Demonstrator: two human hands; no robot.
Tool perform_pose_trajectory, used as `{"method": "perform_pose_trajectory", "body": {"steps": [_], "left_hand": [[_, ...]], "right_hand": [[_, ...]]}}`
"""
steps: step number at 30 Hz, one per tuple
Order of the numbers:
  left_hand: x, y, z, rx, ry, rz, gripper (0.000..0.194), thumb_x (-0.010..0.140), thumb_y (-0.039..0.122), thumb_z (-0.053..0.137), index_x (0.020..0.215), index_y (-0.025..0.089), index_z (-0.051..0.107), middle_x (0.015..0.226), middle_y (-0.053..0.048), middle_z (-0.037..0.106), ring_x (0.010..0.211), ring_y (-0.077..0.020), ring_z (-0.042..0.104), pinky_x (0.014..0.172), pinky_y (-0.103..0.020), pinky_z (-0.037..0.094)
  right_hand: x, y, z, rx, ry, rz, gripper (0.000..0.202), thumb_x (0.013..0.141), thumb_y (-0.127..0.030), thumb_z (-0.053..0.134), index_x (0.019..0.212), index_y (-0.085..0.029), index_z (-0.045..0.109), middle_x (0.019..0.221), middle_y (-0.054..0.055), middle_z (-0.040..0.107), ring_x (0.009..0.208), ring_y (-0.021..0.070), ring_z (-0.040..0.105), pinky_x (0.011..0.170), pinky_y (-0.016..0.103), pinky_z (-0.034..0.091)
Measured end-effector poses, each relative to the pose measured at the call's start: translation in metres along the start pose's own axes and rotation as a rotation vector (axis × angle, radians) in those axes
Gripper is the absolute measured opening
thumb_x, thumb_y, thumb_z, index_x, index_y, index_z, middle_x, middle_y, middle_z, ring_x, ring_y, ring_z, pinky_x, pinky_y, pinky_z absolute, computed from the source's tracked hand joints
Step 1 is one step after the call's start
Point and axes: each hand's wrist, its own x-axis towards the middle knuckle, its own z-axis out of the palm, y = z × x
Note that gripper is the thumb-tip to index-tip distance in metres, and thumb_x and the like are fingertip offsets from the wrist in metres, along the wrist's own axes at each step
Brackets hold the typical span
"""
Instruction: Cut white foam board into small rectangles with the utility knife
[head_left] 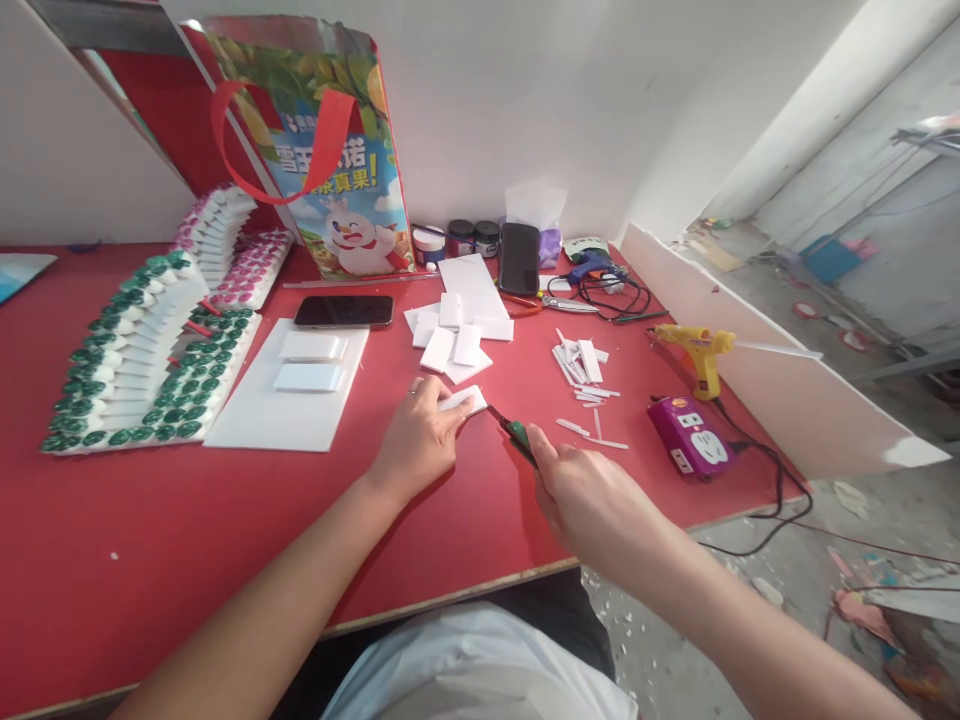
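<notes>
My left hand [421, 436] pinches a small white foam piece [466, 400] near the middle of the red table [420, 545]. In my right hand [581, 480] is a green and black craft knife [517, 438], its blade tip close to the right end of that piece. Behind my left hand lies a loose pile of white rectangular pieces [454, 343]. Thin white strips and offcuts [581, 362] are scattered to the right of the pile. A white board [285, 415] at the left carries two stacked white blocks [309, 377].
Along the back stand a bag [356, 220], jars [460, 238], phones [518, 258] and pliers [568, 304]. A yellow glue gun [697, 352] and a purple power socket [691, 437] with cables are at the right. Green-and-white decorated forms [127, 370] occupy the left.
</notes>
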Motion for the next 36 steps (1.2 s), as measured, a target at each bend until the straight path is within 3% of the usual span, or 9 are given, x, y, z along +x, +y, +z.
{"method": "perform_pose_trajectory", "body": {"steps": [3,8,12,15,19,22,27,32,36], "left_hand": [[0.000,-0.002,-0.002,-0.002,-0.005,0.018,0.032,0.095,0.012,0.050,0.113,0.019,0.076,0.085,-0.008,0.050,0.084,-0.0222,0.048,0.073,-0.036,0.051],[0.000,-0.013,-0.009,-0.020,-0.090,0.080,0.034,0.097,0.013,0.047,0.119,0.019,0.072,0.092,-0.009,0.053,0.089,-0.0227,0.052,0.078,-0.037,0.053],[0.001,-0.026,-0.013,-0.071,-0.138,0.117,0.037,0.098,0.013,0.045,0.131,0.014,0.061,0.106,-0.014,0.060,0.101,-0.0259,0.056,0.087,-0.042,0.053],[0.000,-0.027,-0.016,-0.150,-0.181,0.128,0.039,0.099,0.016,0.046,0.138,0.015,0.052,0.116,-0.015,0.062,0.111,-0.0276,0.056,0.094,-0.045,0.052],[0.000,-0.011,-0.034,-0.300,-0.228,0.115,0.039,0.101,0.018,0.047,0.140,0.020,0.046,0.125,-0.013,0.062,0.118,-0.0253,0.057,0.101,-0.043,0.051],[0.001,0.005,-0.056,-0.339,-0.230,0.128,0.042,0.100,0.018,0.051,0.141,0.024,0.044,0.126,-0.012,0.062,0.119,-0.0253,0.058,0.100,-0.042,0.052],[0.006,0.014,-0.076,-0.269,-0.277,0.293,0.052,0.098,0.011,0.048,0.148,0.024,0.039,0.125,-0.012,0.062,0.119,-0.0272,0.057,0.102,-0.046,0.051],[0.010,0.010,-0.078,-0.234,-0.344,0.394,0.050,0.096,0.006,0.046,0.143,0.021,0.043,0.124,-0.012,0.063,0.120,-0.0282,0.057,0.103,-0.048,0.050],[0.011,0.009,-0.076,-0.316,-0.341,0.219,0.048,0.096,0.015,0.054,0.143,0.025,0.046,0.133,-0.012,0.061,0.128,-0.0296,0.054,0.108,-0.052,0.047]], "right_hand": [[-0.003,0.011,0.006,0.124,0.053,0.010,0.042,0.094,-0.010,0.042,0.136,-0.007,0.047,0.085,0.011,0.069,0.069,0.0214,0.065,0.052,0.030,0.027],[-0.005,0.040,0.012,0.494,0.194,-0.016,0.015,0.092,-0.021,0.047,0.101,-0.019,0.060,0.063,-0.003,0.055,0.054,0.0135,0.049,0.052,0.025,0.028],[0.006,0.044,0.020,0.915,0.234,0.099,0.019,0.087,-0.030,0.054,0.104,-0.020,0.056,0.056,-0.008,0.051,0.045,0.0123,0.049,0.047,0.023,0.033],[0.026,0.036,0.022,1.360,0.165,0.039,0.021,0.082,-0.033,0.060,0.095,-0.021,0.048,0.054,-0.008,0.055,0.042,0.0112,0.051,0.044,0.022,0.038],[0.053,0.030,0.014,1.737,0.165,0.073,0.032,0.072,-0.036,0.076,0.081,-0.020,0.050,0.062,-0.006,0.056,0.042,0.0036,0.036,0.036,0.016,0.027],[0.066,0.029,0.007,1.818,-0.025,0.030,0.037,0.067,-0.040,0.084,0.074,-0.015,0.058,0.068,-0.001,0.060,0.043,0.0013,0.033,0.034,0.015,0.021],[0.067,0.025,-0.002,1.762,-0.289,-0.090,0.037,0.062,-0.038,0.088,0.071,-0.015,0.060,0.050,-0.010,0.043,0.041,0.0014,0.027,0.035,0.015,0.018],[0.064,0.022,-0.004,1.568,-0.207,-0.165,0.031,0.063,-0.030,0.084,0.068,-0.018,0.055,0.046,-0.010,0.043,0.040,0.0036,0.033,0.036,0.017,0.023],[0.063,0.020,0.001,1.584,-0.044,-0.116,0.035,0.063,-0.028,0.084,0.071,-0.019,0.052,0.048,-0.011,0.045,0.038,0.0037,0.035,0.036,0.017,0.025]]}}
